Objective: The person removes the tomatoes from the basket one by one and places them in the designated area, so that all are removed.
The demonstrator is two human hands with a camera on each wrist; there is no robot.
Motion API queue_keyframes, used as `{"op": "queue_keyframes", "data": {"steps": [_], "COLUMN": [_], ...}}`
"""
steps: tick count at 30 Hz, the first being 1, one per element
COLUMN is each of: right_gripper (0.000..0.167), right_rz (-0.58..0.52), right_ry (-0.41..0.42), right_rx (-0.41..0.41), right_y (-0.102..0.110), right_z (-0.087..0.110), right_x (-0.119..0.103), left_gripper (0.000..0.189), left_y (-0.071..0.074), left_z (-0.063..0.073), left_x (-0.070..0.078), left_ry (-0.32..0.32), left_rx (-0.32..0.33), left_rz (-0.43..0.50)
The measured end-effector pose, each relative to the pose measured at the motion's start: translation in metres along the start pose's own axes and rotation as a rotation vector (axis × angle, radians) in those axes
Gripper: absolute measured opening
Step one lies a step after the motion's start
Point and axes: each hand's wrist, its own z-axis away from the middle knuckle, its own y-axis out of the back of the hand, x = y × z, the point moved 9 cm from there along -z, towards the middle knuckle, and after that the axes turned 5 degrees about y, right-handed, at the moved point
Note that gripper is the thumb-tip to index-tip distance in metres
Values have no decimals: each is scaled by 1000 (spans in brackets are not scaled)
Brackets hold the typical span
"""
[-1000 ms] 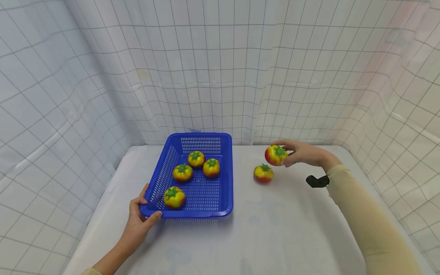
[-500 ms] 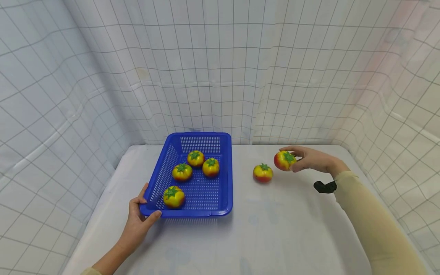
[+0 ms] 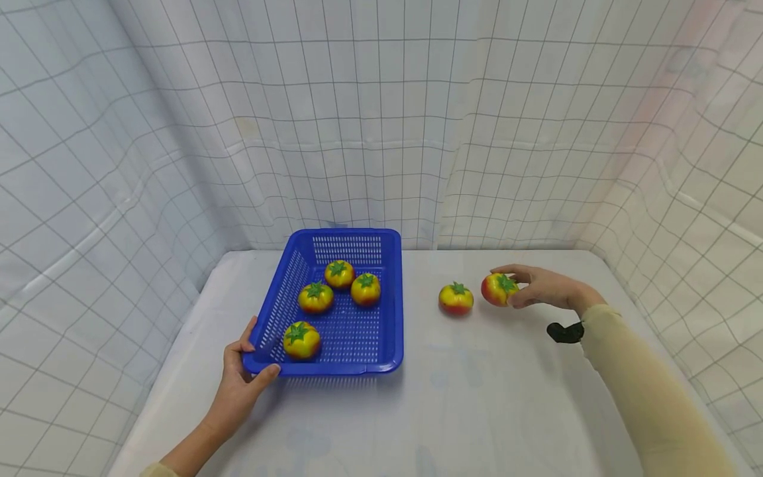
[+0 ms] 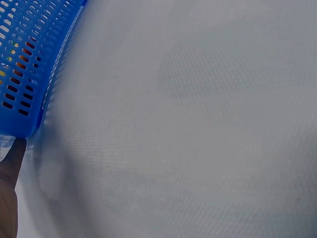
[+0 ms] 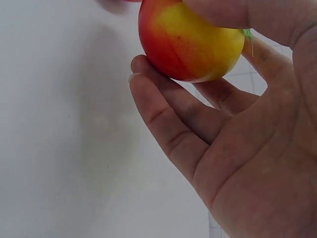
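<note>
My right hand (image 3: 545, 288) holds a red-and-yellow toy tomato (image 3: 498, 289) with a green leafy top between thumb and fingers, low over the right side of the table. In the right wrist view the held tomato (image 5: 190, 42) shows its smooth red and yellow side. Just left of it another tomato (image 3: 456, 299) sits on the cloth. My left hand (image 3: 235, 391) grips the near left corner of a blue plastic basket (image 3: 334, 368), thumb on the front rim. Inside the basket lie several similar tomatoes, one of them (image 3: 302, 341) near that corner.
A white cloth covers the table (image 3: 441, 411). White curtains (image 3: 369, 132) with a dark grid pattern hang behind it and along both sides. A black strap piece (image 3: 565, 332) juts out from the right wrist by the beige sleeve (image 3: 644, 391).
My right hand has moved right and down with its tomato, away from the tomato on the cloth and closer to the table. The left hand and basket keep their place.
</note>
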Motion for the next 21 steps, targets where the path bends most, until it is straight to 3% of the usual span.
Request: {"op": "queue_keyframes", "data": {"steps": [9, 21], "right_gripper": [73, 73], "right_rz": [-33, -19], "right_ry": [-39, -70], "right_rx": [-10, -12], "right_y": [-5, -11], "right_z": [-5, -6], "right_x": [22, 29], "left_gripper": [44, 45], "left_y": [1, 1], "left_z": [0, -1], "left_x": [-1, -3], "left_ry": [0, -1], "left_rx": [1, 8], "left_rz": [1, -4]}}
